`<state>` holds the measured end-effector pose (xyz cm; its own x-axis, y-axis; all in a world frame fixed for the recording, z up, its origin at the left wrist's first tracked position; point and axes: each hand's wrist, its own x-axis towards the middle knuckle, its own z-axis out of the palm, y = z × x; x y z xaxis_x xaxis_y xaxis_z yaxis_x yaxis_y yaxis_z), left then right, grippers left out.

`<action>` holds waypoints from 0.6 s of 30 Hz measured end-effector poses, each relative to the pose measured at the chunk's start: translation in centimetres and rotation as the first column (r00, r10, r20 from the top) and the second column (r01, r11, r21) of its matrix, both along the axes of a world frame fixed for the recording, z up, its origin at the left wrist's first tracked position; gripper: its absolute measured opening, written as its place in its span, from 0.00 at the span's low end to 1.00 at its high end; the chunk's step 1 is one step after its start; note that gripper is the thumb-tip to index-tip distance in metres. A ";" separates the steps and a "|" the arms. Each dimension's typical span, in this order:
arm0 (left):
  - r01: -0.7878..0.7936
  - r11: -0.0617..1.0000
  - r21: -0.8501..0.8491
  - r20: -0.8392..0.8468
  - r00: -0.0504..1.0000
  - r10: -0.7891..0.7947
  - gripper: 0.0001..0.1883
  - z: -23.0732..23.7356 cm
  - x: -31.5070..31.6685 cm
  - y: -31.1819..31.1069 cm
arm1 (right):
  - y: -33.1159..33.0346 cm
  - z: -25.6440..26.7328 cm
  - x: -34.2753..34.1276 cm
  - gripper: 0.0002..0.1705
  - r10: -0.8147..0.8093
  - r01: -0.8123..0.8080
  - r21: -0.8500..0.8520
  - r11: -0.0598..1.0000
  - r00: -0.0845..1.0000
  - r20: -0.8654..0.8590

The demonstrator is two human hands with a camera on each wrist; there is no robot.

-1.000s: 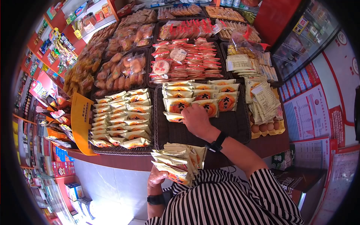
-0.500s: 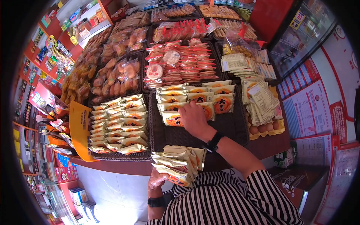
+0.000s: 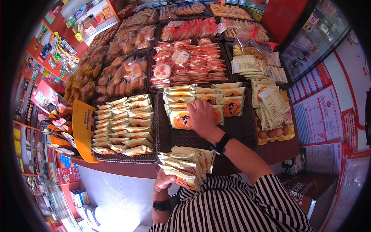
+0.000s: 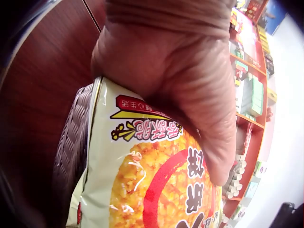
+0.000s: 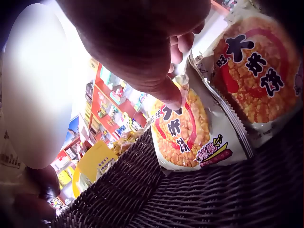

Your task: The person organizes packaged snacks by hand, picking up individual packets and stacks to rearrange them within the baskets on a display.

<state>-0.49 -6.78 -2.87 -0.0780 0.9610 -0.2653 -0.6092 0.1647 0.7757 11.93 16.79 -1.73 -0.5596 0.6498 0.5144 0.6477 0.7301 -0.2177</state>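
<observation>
In the head view my left hand [image 3: 164, 181] grips a stack of cream rice cracker packets [image 3: 185, 164] near the counter's front edge. Its thumb lies across the front packet [image 4: 156, 185] in the left wrist view. My right hand [image 3: 205, 120] reaches into a dark wicker basket [image 3: 241, 135] and pinches a rice cracker packet [image 3: 179, 119] at the front of the left row. The right wrist view has the thumb on that packet's printed face [image 5: 190, 135]. Rows of upright packets [image 3: 234, 105] stand behind and right of this hand.
Another basket of cracker packets [image 3: 123, 125] stands to the left, beside a yellow card [image 3: 83, 131]. Red-wrapped crackers [image 3: 199, 65] fill a basket behind. Eggs in a yellow tray [image 3: 284, 137] and loose cream packets [image 3: 272, 104] lie to the right. Shelves and a glass cabinet [image 3: 309, 38] flank the counter.
The packet at my right hand has come more upright, its printed face now showing more fully. My left hand keeps its stack in nearly the same place.
</observation>
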 end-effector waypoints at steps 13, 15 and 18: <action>-0.014 0.998 0.057 0.045 0.999 0.011 0.50 0.6 0.4 0.3 | -1.2 1.1 3.0 0.17 0.083 -0.147 -0.411 0.900 0.982 -0.170; -0.024 0.998 0.050 0.049 0.999 0.021 0.49 0.1 0.1 0.1 | -1.3 2.0 3.5 0.18 0.065 -0.053 -0.544 0.838 0.998 0.003; -0.006 0.998 0.055 0.047 0.999 0.003 0.49 -0.6 -0.1 0.0 | -1.2 1.5 3.2 0.19 0.072 0.043 -0.670 0.741 0.987 0.144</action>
